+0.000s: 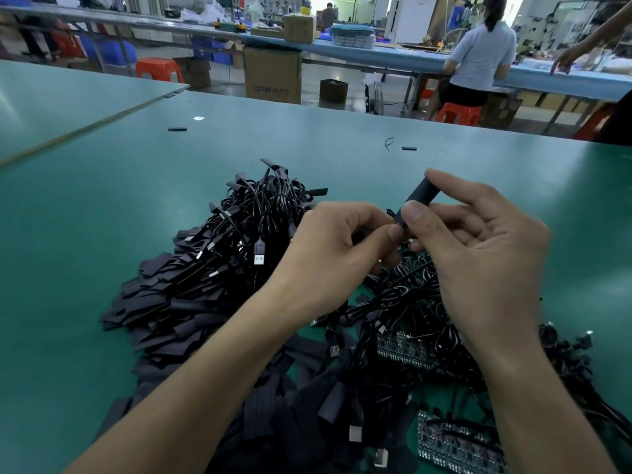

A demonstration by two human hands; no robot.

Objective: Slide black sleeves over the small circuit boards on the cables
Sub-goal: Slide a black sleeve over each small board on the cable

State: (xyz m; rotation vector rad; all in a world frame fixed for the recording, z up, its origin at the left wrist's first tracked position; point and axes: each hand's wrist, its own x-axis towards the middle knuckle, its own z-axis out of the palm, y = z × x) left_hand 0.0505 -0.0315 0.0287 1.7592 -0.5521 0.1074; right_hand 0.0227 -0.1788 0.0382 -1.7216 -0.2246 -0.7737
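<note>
Over on the left of the green counter (102, 200) lies a spread of flat black sleeves (164, 313), with a heap of coiled USB cables (260, 213) just behind it. Above the heap's right edge the left hand (335, 248) pinches a small dark cable end (393, 217) between thumb and forefinger. That end sits right at the lower mouth of a black sleeve (419, 195), which the right hand (478, 254) grips between thumb and fingers, tilted up and away, the two hands meeting at the fingertips. Beneath the right forearm, tangled cables lie over panels of small circuit boards (407, 350).
</note>
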